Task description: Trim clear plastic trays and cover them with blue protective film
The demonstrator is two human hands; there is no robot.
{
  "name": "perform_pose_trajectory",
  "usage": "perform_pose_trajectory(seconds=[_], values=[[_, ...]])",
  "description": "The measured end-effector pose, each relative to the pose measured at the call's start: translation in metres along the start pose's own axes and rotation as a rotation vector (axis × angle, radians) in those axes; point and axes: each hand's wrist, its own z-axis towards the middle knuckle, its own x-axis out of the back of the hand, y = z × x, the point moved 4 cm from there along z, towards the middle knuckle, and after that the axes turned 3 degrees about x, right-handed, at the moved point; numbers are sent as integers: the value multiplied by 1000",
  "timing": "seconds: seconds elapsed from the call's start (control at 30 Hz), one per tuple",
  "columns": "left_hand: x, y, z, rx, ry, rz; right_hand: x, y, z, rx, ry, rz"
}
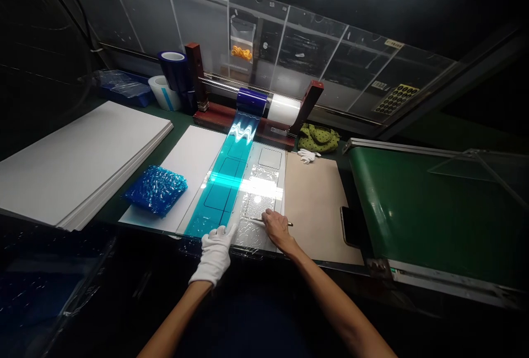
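My left hand [214,253], in a white glove, rests at the table's front edge. Its index finger stretches along the right border of a strip of blue film [215,195], with the other fingers bent. Bare, my right hand [278,228] pinches a slim pen-like tool [290,224] over a clear, bubbly sheet [252,234]; its thin tip points left, and I cannot tell its kind. The film runs down from a blue film roll [252,101] across a template with outlined rectangles [270,158]. Glare hides part of the sheet.
A white paper stack [82,159] and a crumpled blue film bundle [157,190] lie left. Rightward are brown board [316,198], a phone [351,227] and a green conveyor belt [430,209]. Behind stand a wooden roll holder [219,117], a white roll [284,109] and tape rolls [163,93].
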Motion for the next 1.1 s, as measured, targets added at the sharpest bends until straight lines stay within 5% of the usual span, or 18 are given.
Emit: perform_pose_trajectory(seconds=[0.23,0.6,0.87,1.1], values=[[1,12,-34,-146,44,6,-4,39,-29,-120,-10,1],[8,17,-22,-214,93,-14,2,49,-47,-217,73,48],[20,27,-21,-203,52,-56,13,33,-39,-119,101,115],[11,30,-32,-203,-14,-99,11,5,-6,24,78,119]])
